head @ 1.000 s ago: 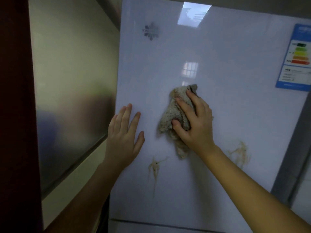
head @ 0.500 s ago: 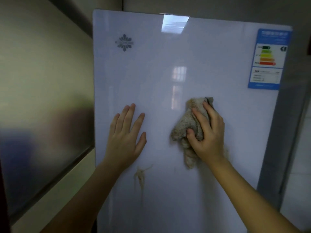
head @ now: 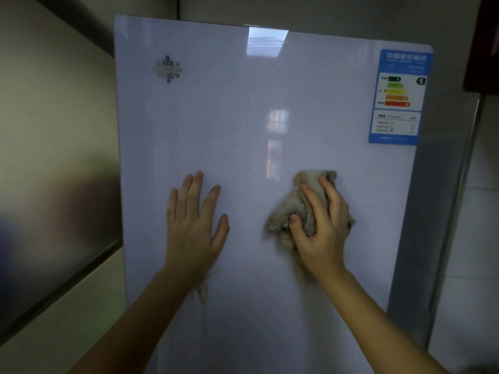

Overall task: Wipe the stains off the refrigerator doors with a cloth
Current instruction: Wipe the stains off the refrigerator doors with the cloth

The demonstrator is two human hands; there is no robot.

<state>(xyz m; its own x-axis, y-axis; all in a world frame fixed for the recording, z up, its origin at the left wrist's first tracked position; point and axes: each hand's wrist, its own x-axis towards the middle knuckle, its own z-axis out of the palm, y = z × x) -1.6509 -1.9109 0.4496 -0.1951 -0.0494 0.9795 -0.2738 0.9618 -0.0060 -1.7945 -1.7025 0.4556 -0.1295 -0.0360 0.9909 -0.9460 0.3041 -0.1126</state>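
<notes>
A: While the right grip (head: 321, 225) curls round the cloth (head: 286, 211), thumb dug into the folds, where on the refrigerator door (head: 243, 117) does it sit now?

B: On the right half, below the energy label (head: 399, 97) and well apart from the left grip (head: 194, 228). A second ago the wad is near the middle, close to that other hand. It travels right across the panel.

A: And the left one?

B: It is spread flat with fingers straight, palm pressed on the door as a brace. It keeps its place.

A: What about the brown marks?

B: The right-hand one shows plainly a second ago, beside the wrist. Now the cloth and hand cover that spot, so I cannot tell whether it is gone or only hidden.

A: And the other stain (head: 202, 287)?

B: It is still there, a streaky trail running down just under the left wrist, partly hidden by it. It looks untouched.

A: So how far along is the job?

B: I judge it is early. The stroke has reached the right mark, and the left one waits. The left grip probably has to shift before the cloth can reach it.
</notes>
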